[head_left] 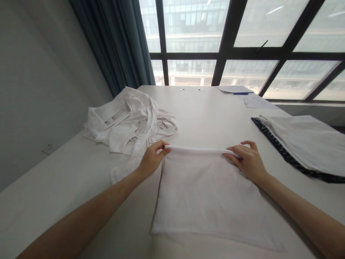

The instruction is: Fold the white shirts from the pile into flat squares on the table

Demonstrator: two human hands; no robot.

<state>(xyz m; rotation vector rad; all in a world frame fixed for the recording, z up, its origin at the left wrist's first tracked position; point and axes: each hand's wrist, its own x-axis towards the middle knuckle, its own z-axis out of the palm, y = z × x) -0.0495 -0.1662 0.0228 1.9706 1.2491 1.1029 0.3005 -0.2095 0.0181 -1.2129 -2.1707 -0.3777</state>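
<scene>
On my feed, left hand (pixel 154 157) and right hand (pixel 248 160) pinch ends of white cloth (pixel 210 198) at its far edge, apparently keeping it straight.

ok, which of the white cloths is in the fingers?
The middle cloth: left hand and right hand grip its far edge. The crumpled heap to its left and the flat pile on black fabric, far right, aren't held.

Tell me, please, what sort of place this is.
It looks like an office or workroom, though I cannot be sure: a large dark-framed window, a broad white table, and papers with a blue pen near its far end.
</scene>
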